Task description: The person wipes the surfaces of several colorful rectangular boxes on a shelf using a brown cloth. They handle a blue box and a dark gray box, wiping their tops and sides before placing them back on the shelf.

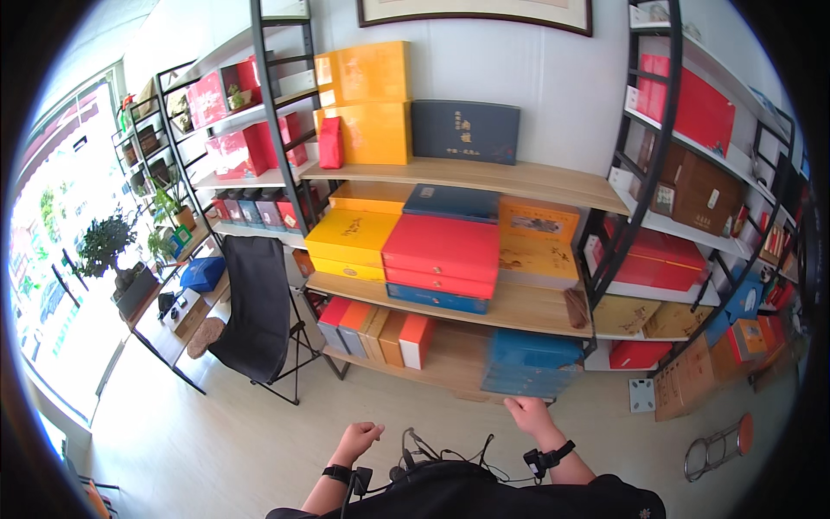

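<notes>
My left hand [360, 441] is held in front of my body above the pale floor, fingers curled in and nothing seen in it. My right hand [533, 415] is raised farther forward, also with curled fingers and no object visible in it. In the picture it lies just below a stack of blue boxes [535, 360] on the lowest wooden shelf; a gap to them seems to remain. Left along that shelf several upright boxes [379, 334] stand in a row. On the middle shelf [541, 301] are red boxes [441, 246], yellow boxes [353, 240] and orange-gold boxes [538, 253].
Above, large yellow-orange boxes [369, 133], a red pouch [331, 143] and a dark gift box [465, 132] stand on the top shelf. A black folding chair [253, 311] is at left. Cartons [687, 376], a scale [641, 394] and a stool [720, 447] occupy the right. Cables [447, 451] hang before me.
</notes>
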`<state>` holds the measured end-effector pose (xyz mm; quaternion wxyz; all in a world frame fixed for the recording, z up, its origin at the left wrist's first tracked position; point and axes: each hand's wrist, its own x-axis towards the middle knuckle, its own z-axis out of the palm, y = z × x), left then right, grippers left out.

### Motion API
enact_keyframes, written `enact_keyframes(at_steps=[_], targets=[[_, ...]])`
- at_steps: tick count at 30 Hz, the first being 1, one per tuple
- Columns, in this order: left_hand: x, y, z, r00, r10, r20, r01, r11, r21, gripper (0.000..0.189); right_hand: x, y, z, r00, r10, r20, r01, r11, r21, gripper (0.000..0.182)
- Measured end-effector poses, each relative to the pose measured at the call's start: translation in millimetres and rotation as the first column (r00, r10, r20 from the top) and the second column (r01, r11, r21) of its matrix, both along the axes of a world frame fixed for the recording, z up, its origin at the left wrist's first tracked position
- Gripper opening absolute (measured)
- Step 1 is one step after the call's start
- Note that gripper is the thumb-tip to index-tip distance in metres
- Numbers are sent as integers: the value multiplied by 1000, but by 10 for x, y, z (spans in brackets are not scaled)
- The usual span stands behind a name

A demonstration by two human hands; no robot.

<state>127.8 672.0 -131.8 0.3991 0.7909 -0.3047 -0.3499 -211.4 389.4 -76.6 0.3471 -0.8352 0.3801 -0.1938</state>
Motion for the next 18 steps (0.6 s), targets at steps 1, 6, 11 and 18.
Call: enact_keyframes(at_steps=[1,6,11,18], targets=[[140,75,-36,1000,16,-13,-16,1000,-13,44,211,104,135,999,42,10,-42,999,-15,31],[726,534,-63,982,143,-126,-147,989,-23,41,1310,280,791,965,237,109,-237,971,-16,27],[1093,417,-8,956,166,-242,-190,979,-80,38,1750,75,1762,930,335,150,-324,941,-96,15],[1236,-158,-12,952,94,-291,-141,980,-144,33,2273,-916,3291,866,393,310,-294,901,-320,16]])
